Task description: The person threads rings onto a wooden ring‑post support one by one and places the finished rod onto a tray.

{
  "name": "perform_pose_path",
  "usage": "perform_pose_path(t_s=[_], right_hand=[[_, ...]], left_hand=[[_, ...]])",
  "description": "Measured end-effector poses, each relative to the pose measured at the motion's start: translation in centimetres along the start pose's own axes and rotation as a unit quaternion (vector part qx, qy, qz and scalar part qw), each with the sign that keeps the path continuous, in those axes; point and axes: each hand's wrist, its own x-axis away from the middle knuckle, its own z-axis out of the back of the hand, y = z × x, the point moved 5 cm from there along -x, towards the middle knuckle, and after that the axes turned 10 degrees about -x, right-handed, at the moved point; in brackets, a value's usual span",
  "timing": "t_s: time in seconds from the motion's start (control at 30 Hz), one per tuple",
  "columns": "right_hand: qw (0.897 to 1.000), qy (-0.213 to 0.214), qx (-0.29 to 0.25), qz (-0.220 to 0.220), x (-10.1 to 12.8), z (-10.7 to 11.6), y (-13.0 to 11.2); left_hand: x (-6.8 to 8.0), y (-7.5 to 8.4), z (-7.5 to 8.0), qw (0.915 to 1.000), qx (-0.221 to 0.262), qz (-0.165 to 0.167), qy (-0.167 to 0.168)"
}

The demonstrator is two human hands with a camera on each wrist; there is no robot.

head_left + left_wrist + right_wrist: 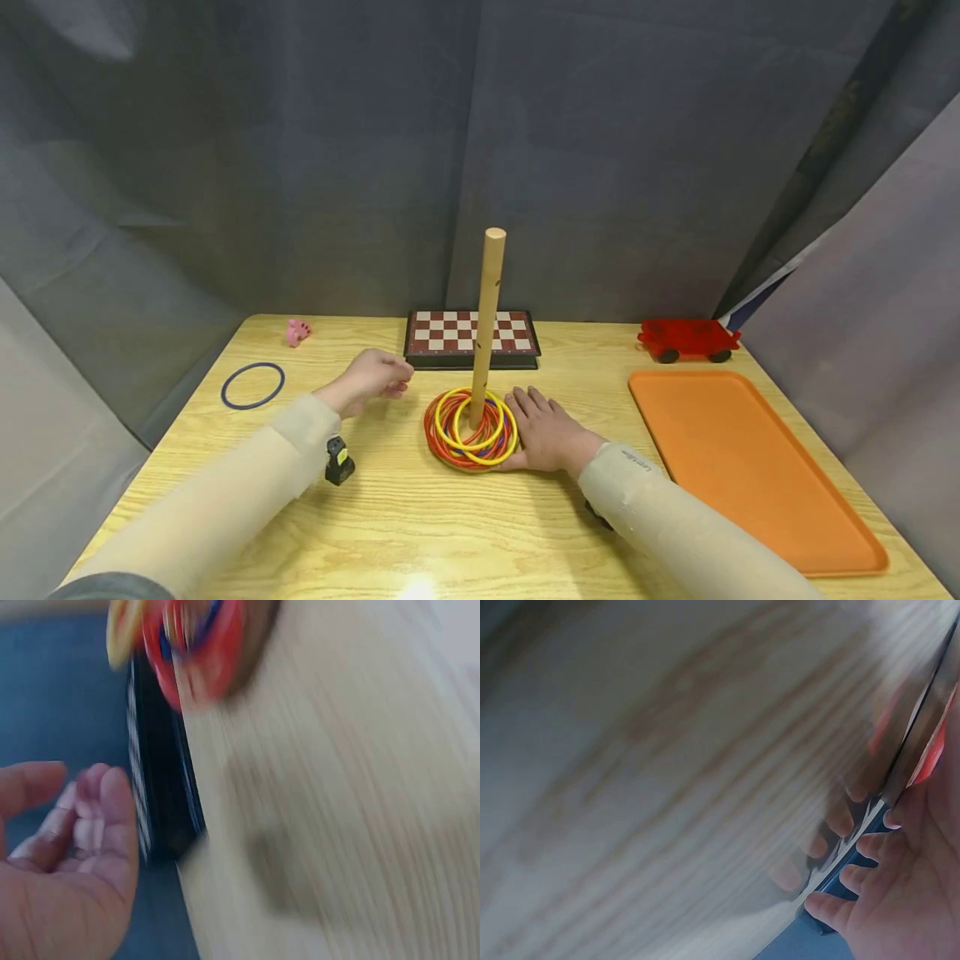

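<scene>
In the head view a tall wooden peg [489, 325] stands upright, with a stack of red rings [431, 429] round its foot and yellow rings [439, 410] on top. My right hand [547, 435] lies with fingers spread at the right edge of the stack, thumb by its front edge. Its fingers [870, 859] show extended in the right wrist view, beside the red edge of the stack. Left of the peg, my left hand [370, 382] is raised over the table, fingers loosely bent and holding nothing. The blurred left wrist view shows the red rings [214, 675] beyond that hand.
Behind the peg lies a checkered board [438, 332]. A dark blue ring [247, 407] and a small pink toy [297, 332] sit at the left. On the right are an orange tray [750, 467] and a red toy car [688, 337]. Grey curtains [360, 167] surround the table [405, 517].
</scene>
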Motion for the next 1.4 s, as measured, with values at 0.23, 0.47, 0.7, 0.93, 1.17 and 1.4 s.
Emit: perform_pose_path(t_s=[0.23,0.47,0.7,0.93,1.17,1.4], right_hand=[[1.0,0.003,-0.004,0.0,0.0,0.0,0.1],[1.0,0.003,-0.006,0.004,0.0,0.0,0.1],[1.0,0.006,-0.011,0.008,-0.3,-0.1,0.0],[1.0,0.003,-0.015,0.015,0.1,0.2,-0.2],[1.0,0.007,-0.021,0.021,0.6,0.4,-0.1],[1.0,0.005,-0.012,0.019,0.2,0.1,-0.1]], left_hand=[[-0.2,-4.9,8.4,0.9978,0.014,-0.023,0.061],[1.3,-8.2,14.8,0.9936,0.047,-0.004,0.103],[2.9,-9.7,18.4,0.9898,0.032,0.006,0.139],[4.3,-12.4,20.4,0.9866,-0.004,0.047,0.156],[5.2,-15.4,21.0,0.9742,-0.042,0.109,0.193],[5.7,-17.4,20.8,0.9726,-0.068,0.142,0.171]])
